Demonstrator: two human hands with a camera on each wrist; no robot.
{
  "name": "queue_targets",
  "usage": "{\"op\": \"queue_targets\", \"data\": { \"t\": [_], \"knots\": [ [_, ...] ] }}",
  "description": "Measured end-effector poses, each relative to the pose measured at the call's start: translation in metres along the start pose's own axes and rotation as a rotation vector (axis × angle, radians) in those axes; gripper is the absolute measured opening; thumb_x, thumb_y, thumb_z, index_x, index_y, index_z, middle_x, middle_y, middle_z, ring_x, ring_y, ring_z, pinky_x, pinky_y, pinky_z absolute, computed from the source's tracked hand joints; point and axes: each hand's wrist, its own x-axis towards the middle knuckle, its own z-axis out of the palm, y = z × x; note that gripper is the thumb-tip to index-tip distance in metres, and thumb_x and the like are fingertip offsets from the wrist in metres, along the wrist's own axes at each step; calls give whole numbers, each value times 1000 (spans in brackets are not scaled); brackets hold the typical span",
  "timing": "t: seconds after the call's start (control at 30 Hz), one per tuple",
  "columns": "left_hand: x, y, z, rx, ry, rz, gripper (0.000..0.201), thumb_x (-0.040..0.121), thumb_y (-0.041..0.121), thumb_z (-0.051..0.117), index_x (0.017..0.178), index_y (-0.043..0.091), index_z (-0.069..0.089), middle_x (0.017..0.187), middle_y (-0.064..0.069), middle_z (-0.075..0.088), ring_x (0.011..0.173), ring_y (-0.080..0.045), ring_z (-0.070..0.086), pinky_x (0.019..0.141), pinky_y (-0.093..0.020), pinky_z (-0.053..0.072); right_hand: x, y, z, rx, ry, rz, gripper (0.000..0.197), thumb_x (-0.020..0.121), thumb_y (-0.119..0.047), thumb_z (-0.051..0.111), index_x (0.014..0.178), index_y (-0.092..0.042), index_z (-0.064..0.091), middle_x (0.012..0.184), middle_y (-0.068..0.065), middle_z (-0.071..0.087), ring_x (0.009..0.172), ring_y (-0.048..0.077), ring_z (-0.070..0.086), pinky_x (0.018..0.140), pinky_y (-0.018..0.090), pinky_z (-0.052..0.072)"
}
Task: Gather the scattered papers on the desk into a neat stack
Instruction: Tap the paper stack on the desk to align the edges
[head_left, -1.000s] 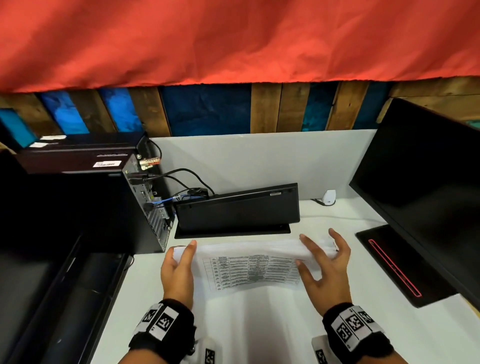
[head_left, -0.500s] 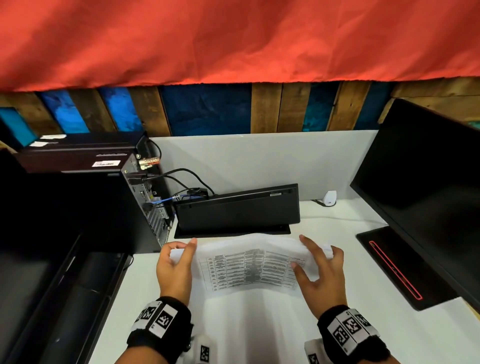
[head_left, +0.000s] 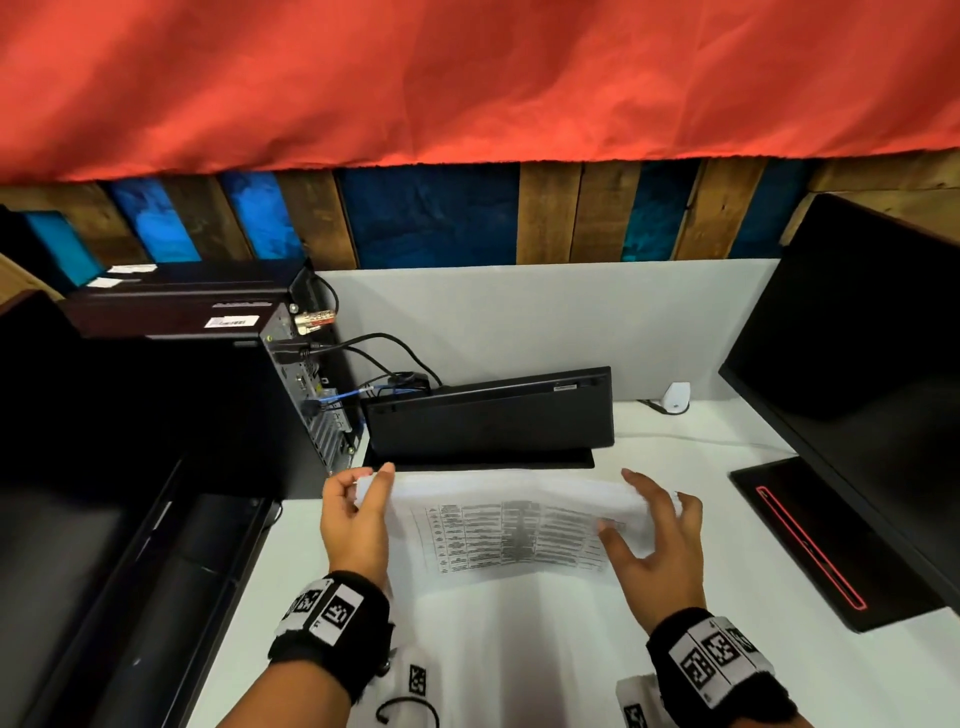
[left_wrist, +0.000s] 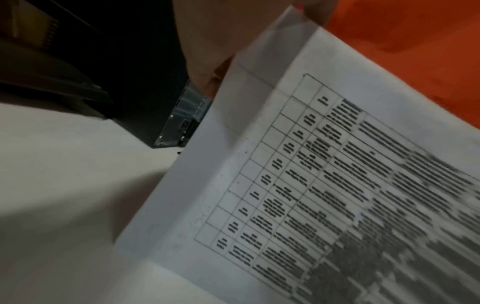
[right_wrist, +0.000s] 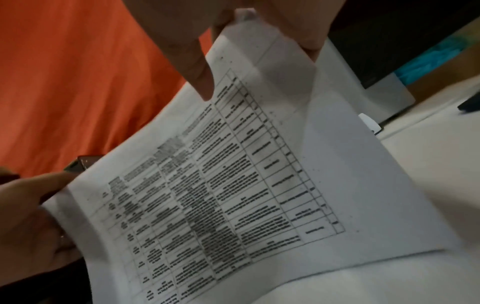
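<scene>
A sheaf of white papers (head_left: 509, 530) with a printed table on the top sheet stands tilted up off the white desk (head_left: 810, 675), its lower part resting on the surface. My left hand (head_left: 371, 480) pinches the upper left corner, with the thumb side in front. My right hand (head_left: 631, 506) holds the upper right corner, thumb on the printed face and fingers behind. The left wrist view shows the papers (left_wrist: 311, 185) under my fingers (left_wrist: 207, 41). In the right wrist view my thumb (right_wrist: 192, 57) lies on the papers (right_wrist: 233, 185).
A black keyboard (head_left: 488, 421) leans against the white partition just behind the papers. A black computer tower (head_left: 218, 395) with cables stands at the left. A dark monitor (head_left: 857, 395) and its base (head_left: 810, 535) fill the right. A small white plug (head_left: 675, 397) sits at the back.
My right hand has moved in from spread fingers and taken hold of the sheaf's right corner. Both hands have drawn slightly closer and the top edge has risen.
</scene>
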Motion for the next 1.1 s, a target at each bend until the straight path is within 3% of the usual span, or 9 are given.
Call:
{"op": "queue_targets", "data": {
  "t": [0.1,0.2,0.37,0.5,0.63,0.73,0.87,0.97,1.1],
  "knots": [
    [2,-2,0,39,-49,-10,15,84,28,72,91,22,61,95,-2,59,85,-18,53,82,-30,45,1,1,-2,36,9,11,51,79,-24,74,110,-55,47,121,-2,32,101,14,45,83,12,41],
    [4,-1,-1,-14,-25,-35,21,85,26,72,99,18,58,91,2,58,85,-15,56,78,-26,48,1,2,-2,51,24,-5,51,77,-24,76,106,-57,49,120,-9,27,105,11,41,87,14,38],
    [-5,0,-2,1,-242,-70,26,80,29,74,101,16,63,90,2,66,84,-17,63,70,-28,49,2,4,-2,82,48,-25,46,76,-22,76,106,-52,57,120,-6,31,103,-2,45,89,17,40],
    [2,-11,-8,2,-336,-120,69,50,46,87,108,18,61,92,0,73,85,-16,69,77,-32,53,2,5,-4,90,45,49,49,77,-19,76,113,-47,57,125,-4,30,102,8,45,86,13,40],
    [14,-21,-15,65,-463,-169,83,44,20,93,118,8,58,107,-12,74,100,-26,71,83,-37,56,4,7,-7,85,67,-19,54,74,-19,79,110,-53,56,117,-9,31,105,-13,41,87,6,38],
    [14,-25,-20,90,-499,-185,75,38,14,89,108,6,61,94,-11,74,86,-24,70,61,-28,55,7,9,-9,111,70,72,81,72,-12,80,134,-46,41,121,-9,32,104,-3,42,98,23,36],
    [12,-27,-23,101,-484,-191,63,36,8,78,98,6,67,82,-6,76,80,-24,68,58,-28,53,6,14,-5,257,41,87,105,71,-3,79,146,-40,15,127,-29,38,118,-13,40,100,18,34],
    [15,-29,-24,102,-472,-232,60,44,-5,73,103,-4,67,90,-17,75,91,-34,69,66,-32,58,8,25,-6,398,56,264,79,71,3,78,132,-28,38,110,-13,57,109,19,57,92,30,45],
    [19,-33,-29,197,-457,-215,51,49,1,75,100,2,71,96,-18,75,97,-37,69,86,-50,53,13,38,-8,452,-8,330,50,70,5,77,106,-21,56,100,-4,65,95,14,62,77,23,46]
  ]
}}
